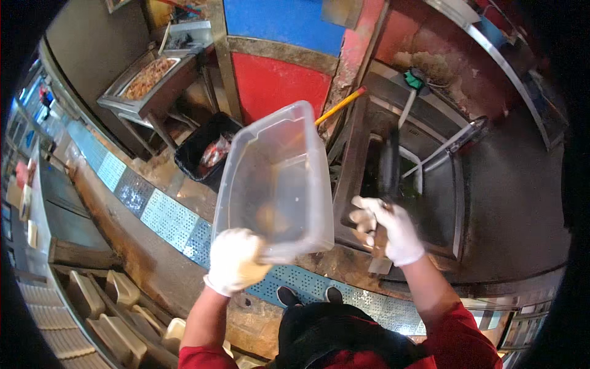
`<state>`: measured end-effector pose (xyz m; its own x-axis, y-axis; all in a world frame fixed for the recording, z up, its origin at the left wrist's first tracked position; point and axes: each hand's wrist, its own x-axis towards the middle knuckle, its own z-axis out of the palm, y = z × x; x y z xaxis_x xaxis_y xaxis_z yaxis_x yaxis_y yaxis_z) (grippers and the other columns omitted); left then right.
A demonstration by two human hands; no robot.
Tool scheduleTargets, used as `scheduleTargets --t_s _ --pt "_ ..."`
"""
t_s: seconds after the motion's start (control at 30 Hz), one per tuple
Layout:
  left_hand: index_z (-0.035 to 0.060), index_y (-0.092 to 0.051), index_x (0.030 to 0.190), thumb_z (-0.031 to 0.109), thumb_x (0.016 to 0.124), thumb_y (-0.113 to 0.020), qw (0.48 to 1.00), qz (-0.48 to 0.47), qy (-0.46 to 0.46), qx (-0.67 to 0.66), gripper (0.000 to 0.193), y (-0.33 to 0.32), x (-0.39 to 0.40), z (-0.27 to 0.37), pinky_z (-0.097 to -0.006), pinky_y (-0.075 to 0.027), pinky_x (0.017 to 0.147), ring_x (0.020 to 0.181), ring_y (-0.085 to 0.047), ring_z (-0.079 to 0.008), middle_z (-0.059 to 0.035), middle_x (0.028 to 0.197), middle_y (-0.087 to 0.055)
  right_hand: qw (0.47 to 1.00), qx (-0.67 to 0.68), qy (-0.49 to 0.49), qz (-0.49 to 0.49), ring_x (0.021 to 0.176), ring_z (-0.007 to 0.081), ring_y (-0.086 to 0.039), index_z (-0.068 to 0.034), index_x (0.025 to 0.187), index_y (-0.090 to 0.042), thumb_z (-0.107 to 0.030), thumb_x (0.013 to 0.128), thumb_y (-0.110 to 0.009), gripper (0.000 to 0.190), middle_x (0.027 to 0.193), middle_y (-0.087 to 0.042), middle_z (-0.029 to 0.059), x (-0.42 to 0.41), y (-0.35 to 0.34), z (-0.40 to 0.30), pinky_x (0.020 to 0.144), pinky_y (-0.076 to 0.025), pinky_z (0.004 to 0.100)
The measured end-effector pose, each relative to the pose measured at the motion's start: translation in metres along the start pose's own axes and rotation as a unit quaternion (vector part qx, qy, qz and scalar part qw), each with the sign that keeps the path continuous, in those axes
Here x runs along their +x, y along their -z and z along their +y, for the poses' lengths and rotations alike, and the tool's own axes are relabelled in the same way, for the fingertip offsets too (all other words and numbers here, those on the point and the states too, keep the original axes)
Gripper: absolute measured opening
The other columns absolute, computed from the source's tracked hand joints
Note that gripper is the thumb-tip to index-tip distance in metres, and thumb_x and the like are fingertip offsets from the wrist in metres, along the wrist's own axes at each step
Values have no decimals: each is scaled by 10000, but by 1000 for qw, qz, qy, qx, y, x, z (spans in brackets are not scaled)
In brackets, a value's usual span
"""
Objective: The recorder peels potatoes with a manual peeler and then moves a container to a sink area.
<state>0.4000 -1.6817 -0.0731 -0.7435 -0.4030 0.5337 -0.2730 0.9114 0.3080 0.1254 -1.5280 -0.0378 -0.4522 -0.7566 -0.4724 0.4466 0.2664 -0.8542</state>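
My left hand, in a white glove, grips the near rim of a translucent plastic bin, which is tilted with its inside facing me. Inside it I make out only a blurred orange-brown patch near the bottom. My right hand, also gloved in white, is closed around the brown handle of a dark-bladed tool, perhaps a knife; motion blurs its blade. That tool points away from me, over a metal sink basin to the right of the bin.
Beyond the bin, a black waste bin holds plastic-wrapped waste. A metal stand at upper left carries a tray of shredded food. A yellow pole leans by the sink. Perforated blue mats cover part of the floor. Beige containers fill a lower-left shelf.
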Motion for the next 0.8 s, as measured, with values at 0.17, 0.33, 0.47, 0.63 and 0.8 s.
scheduleTargets --t_s 0.17,0.33,0.47,0.63,0.8 --pt "130 -614 772 265 694 -701 972 -196 -104 75 178 -15 7 68 -383 -469 632 678 -619 -267 -75 700 -586 991 -44 105 65 704 90 -584 -16 998 -668 -279 879 -734 297 855 -667 9 -3 -1 11 610 -467 248" --pt "80 -623 933 469 790 -698 932 -327 -100 -116 421 -35 10 81 -446 -517 762 813 -651 -357 -139 864 -648 989 -87 92 76 698 82 -570 -41 858 -665 -84 771 -787 156 781 -640 -14 -16 25 30 672 -468 255" --pt "48 -624 1051 427 816 -699 906 -375 101 -168 452 -67 68 65 -450 -506 880 983 -634 -384 -204 1030 -663 984 -76 130 93 653 63 -546 -59 829 -621 -9 715 -811 228 740 -597 -39 -28 18 56 609 -458 235" --pt "38 -653 1031 381 804 -694 954 -182 226 -73 413 -161 109 37 -426 -495 905 1012 -621 -376 -216 1036 -651 989 -94 98 65 658 75 -564 5 818 -668 -84 701 -832 221 768 -639 -4 -49 3 67 595 -477 260" --pt "59 -690 961 408 748 -740 944 -139 280 -102 412 -210 106 58 -420 -499 886 980 -622 -364 -200 986 -656 993 -71 74 52 582 51 -518 -52 812 -634 -41 747 -795 174 699 -584 -42 -57 7 56 521 -402 250"
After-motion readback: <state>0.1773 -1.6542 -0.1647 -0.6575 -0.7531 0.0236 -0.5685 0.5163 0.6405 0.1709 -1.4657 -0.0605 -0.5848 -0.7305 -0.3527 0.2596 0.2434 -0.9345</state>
